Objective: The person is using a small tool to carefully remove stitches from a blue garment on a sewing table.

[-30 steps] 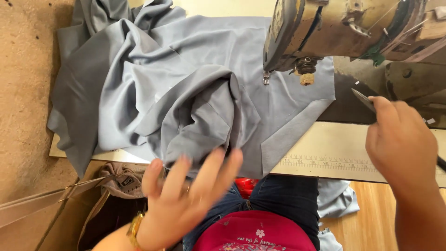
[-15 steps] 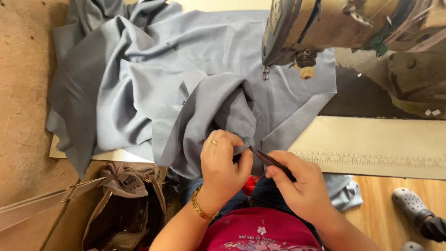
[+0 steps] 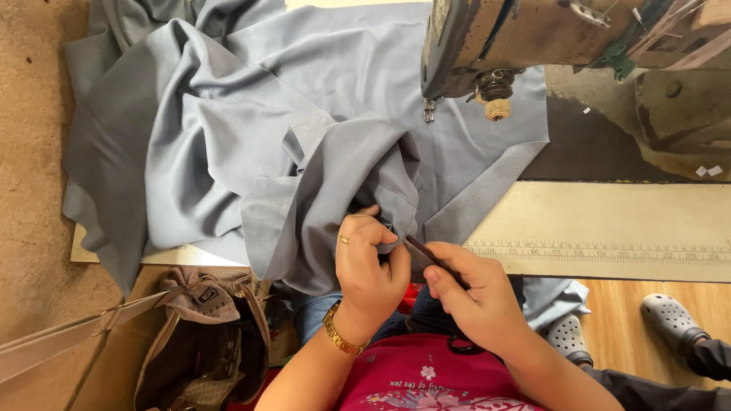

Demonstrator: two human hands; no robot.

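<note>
A large piece of grey-blue fabric (image 3: 251, 129) lies bunched over the sewing table, part of it under the sewing machine head (image 3: 533, 38). My left hand (image 3: 369, 262) pinches a fold of this fabric at its near edge; it wears a ring and a gold watch. My right hand (image 3: 476, 301) holds dark scissors (image 3: 426, 255) whose tip touches the fabric right beside the left fingers. Both hands are close together over my lap.
A ruler strip (image 3: 609, 251) runs along the table's front edge at right. A brown handbag (image 3: 202, 342) stands on the floor at lower left. Another person's feet in grey clogs (image 3: 674, 323) are at lower right, on the wooden floor.
One second ago my left hand was spread open and my right was out by the machine. Both then came together at the fabric edge, the right bringing scissors; since then they have barely moved.
</note>
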